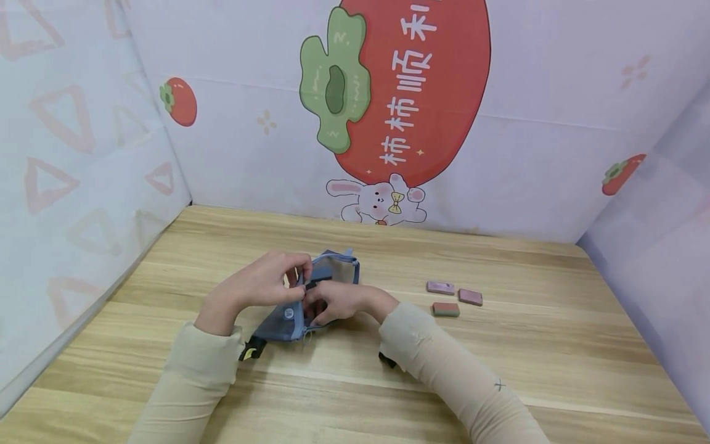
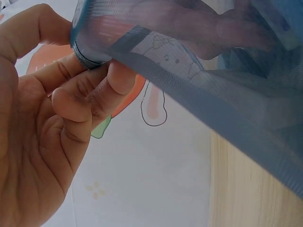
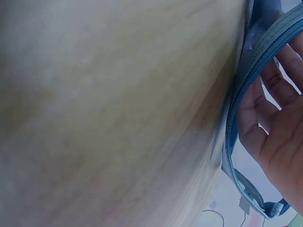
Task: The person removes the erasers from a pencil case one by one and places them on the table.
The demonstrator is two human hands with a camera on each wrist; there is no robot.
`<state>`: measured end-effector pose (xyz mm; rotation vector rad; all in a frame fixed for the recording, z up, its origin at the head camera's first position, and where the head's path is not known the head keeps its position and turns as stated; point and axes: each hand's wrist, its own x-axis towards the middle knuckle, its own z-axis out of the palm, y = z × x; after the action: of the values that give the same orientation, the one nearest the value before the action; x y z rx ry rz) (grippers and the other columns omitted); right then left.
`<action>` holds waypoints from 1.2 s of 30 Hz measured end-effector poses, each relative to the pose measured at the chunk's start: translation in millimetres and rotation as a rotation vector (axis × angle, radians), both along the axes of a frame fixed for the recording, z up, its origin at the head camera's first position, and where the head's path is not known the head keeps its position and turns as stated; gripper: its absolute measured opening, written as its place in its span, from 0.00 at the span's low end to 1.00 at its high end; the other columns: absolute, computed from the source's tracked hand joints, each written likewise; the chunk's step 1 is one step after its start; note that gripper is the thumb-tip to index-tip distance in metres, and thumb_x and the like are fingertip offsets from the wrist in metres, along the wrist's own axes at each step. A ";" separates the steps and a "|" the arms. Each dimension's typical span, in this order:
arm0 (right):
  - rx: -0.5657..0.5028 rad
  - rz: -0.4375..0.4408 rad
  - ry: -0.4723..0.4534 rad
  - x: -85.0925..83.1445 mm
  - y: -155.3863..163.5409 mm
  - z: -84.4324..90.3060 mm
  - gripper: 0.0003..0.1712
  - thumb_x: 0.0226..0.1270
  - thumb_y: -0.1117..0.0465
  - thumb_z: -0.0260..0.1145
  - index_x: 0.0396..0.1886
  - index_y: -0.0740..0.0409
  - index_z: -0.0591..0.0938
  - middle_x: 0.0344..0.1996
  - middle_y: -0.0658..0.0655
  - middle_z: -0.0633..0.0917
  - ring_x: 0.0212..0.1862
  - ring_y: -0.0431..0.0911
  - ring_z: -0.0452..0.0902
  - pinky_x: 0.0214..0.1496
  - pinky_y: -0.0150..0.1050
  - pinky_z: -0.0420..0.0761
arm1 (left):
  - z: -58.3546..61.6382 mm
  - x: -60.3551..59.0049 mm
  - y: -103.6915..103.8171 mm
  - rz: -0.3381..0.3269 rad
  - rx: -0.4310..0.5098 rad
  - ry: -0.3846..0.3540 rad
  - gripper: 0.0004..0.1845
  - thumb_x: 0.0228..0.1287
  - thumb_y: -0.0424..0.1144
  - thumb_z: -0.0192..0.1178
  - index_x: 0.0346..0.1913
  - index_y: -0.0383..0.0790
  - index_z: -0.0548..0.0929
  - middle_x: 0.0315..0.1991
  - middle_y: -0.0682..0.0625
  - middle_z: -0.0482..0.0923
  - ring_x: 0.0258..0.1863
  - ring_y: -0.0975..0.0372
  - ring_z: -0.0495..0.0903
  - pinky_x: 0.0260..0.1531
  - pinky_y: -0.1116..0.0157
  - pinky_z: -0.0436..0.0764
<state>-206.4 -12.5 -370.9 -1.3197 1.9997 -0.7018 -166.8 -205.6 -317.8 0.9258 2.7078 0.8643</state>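
Observation:
A blue mesh zipper pouch (image 1: 280,327) stands with its mouth open on the wooden table. My left hand (image 1: 266,279) pinches the pouch's rim on its left side; the left wrist view shows the thumb and fingers at the zipper edge (image 2: 90,59). From the right, my right hand (image 1: 339,300) reaches in through the mouth, its fingers apart and fairly straight behind the zipper (image 3: 235,109) in the right wrist view. A blue piece with a dark edge (image 1: 320,274) shows inside, close to the right fingers. The right fingertips are hidden within the pouch.
Right of the pouch lie a light purple block (image 1: 440,288), a mauve block (image 1: 470,297) and a red and green block (image 1: 446,309). Printed white walls (image 1: 249,166) border the wooden table (image 1: 344,394) at the back and sides.

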 end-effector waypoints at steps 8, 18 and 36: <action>0.010 0.018 0.036 0.8 -0.4 1.1 0.11 0.65 0.70 0.65 0.47 0.64 0.83 0.40 0.56 0.83 0.36 0.34 0.73 0.41 0.25 0.75 | 1.3 1.4 0.3 0.010 -0.005 -0.003 0.07 0.54 0.34 0.59 0.37 0.44 0.79 0.29 0.57 0.80 0.30 0.67 0.80 0.29 0.67 0.78; -0.003 -0.007 0.010 0.4 -0.5 5.0 0.14 0.64 0.71 0.64 0.49 0.65 0.82 0.42 0.57 0.84 0.38 0.35 0.74 0.44 0.26 0.76 | 0.0 0.8 -0.5 0.009 0.000 -0.004 0.07 0.53 0.34 0.58 0.36 0.44 0.78 0.28 0.58 0.79 0.30 0.67 0.79 0.28 0.68 0.77; -0.025 -0.052 -0.015 0.4 4.7 9.5 0.16 0.63 0.71 0.64 0.51 0.65 0.81 0.44 0.57 0.84 0.39 0.36 0.76 0.45 0.26 0.77 | -3.3 -0.1 -1.0 0.004 0.004 -0.001 0.07 0.54 0.35 0.60 0.36 0.45 0.78 0.29 0.57 0.80 0.30 0.67 0.79 0.27 0.68 0.77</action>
<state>-206.1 -7.7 -361.4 -1.2772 2.0259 -0.7612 -166.9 -206.6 -321.2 0.9206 2.7096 0.8706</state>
